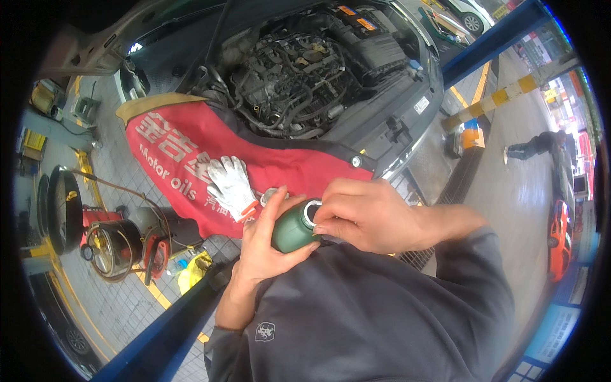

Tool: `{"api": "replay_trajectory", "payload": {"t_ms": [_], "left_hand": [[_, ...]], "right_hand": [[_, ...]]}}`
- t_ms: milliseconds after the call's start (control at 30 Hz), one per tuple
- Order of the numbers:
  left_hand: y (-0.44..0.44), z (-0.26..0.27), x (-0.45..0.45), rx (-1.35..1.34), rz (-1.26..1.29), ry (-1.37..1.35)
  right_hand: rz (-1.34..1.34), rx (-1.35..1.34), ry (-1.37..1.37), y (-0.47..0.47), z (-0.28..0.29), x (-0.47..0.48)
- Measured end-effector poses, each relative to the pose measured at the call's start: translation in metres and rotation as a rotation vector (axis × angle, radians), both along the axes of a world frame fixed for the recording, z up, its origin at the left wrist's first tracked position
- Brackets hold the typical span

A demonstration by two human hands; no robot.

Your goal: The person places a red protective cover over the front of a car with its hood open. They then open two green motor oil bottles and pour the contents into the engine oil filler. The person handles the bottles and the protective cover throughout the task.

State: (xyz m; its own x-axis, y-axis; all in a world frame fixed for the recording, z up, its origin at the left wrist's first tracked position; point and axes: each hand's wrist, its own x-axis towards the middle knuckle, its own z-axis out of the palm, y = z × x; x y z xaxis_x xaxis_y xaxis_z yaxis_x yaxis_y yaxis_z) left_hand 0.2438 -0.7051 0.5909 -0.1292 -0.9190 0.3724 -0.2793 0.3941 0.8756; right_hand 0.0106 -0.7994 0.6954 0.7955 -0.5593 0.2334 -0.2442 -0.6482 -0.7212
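My left hand (267, 238) wraps around a green bottle (291, 231), its thumb below and its fingers above. The bottle is tilted, with its uncapped mouth (308, 217) towards the right and a whitish ring around the dark opening. At that mouth, the curled fingers of my right hand (358, 212) pinch the rim; whether a bit of seal is between the fingertips is hidden. Just beyond lie white knit work gloves (229, 184) with an orange cuff, on a red fender cover (296, 164) that bears writing. A small pale round thing (271, 195) sits partly behind my left fingers.
The car's engine bay (296, 76) lies exposed ahead, under the raised hood (90, 47). To the left stand a fluid tank with a hose (114, 248) and a yellow bag (195, 272). Blue lift posts (496, 43) rise on both sides. A person (534, 145) stands far right.
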Motion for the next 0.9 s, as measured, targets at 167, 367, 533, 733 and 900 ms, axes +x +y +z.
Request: {"api": "replay_trajectory", "payload": {"t_ms": [167, 367, 533, 733, 900], "left_hand": [[0.005, 0.0, -0.01, 0.036, -0.027, 0.161], [0.004, 0.009, -0.011, 0.019, -0.067, 0.31], [-0.004, 0.014, 0.0, -0.058, -0.058, 0.285], [-0.018, 0.016, 0.026, -0.07, -0.098, 0.281], [-0.041, 0.011, 0.045, -0.029, -0.191, 0.251]], "right_hand": [[0.084, 0.254, -0.168, -0.006, 0.002, -0.01], [0.159, 1.241, -0.395, -0.016, -0.003, -0.02], [-0.003, 1.097, -0.644, -0.03, -0.051, -0.045], [-0.363, 1.067, -0.006, -0.029, -0.184, -0.163], [0.248, 0.531, 1.643, 0.024, -0.244, -0.184]]}}
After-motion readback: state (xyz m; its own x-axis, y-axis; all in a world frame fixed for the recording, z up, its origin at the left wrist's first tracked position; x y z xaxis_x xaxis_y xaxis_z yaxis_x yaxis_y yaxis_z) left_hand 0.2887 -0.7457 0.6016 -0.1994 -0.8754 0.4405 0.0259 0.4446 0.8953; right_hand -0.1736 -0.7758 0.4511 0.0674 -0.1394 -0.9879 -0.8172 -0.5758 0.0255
